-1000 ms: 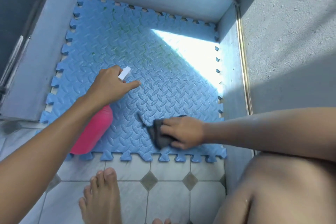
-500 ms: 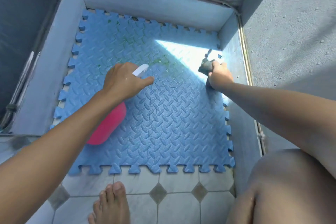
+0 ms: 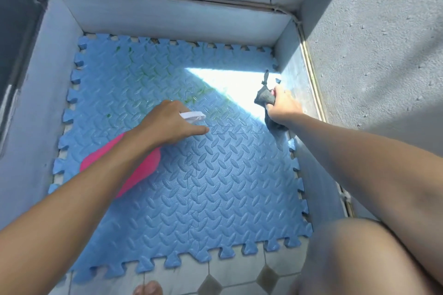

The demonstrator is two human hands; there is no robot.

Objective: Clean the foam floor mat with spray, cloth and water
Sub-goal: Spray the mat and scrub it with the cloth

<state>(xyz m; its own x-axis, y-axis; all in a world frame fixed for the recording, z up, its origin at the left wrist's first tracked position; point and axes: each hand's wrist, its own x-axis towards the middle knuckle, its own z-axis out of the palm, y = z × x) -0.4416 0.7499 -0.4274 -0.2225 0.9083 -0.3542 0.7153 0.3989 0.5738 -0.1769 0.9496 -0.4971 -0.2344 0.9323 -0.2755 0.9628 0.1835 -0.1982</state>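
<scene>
Mat: blue foam, diamond-plate texture, toothed edges, lying flat in a walled recess; its near edge overlaps the tiled floor.

Nearest to camera, off the mat's near edge: toes on the tiles, and a bare knee at the mat's near right corner.

Left forearm crosses the mat's near left part.

Bottle: pink, tilted, above the mat's left half, partly hidden by the forearm.

Left hand: over mid-mat, curled round the bottle's top. The white nozzle sticks out past the knuckles and points toward the mat's right side. One finger is stretched forward under the nozzle.

Right hand: at the mat's far right edge, fingers closed round a dark grey cloth. Part of the cloth bunches above the fist; part lies under it against the mat.

Sunlit patch: bright triangle on the mat's far right part, just left of the cloth.

Green marks: smeared over the mat's far half, left of the sunlit patch.

Wall: pale, along the mat's far edge.
</scene>
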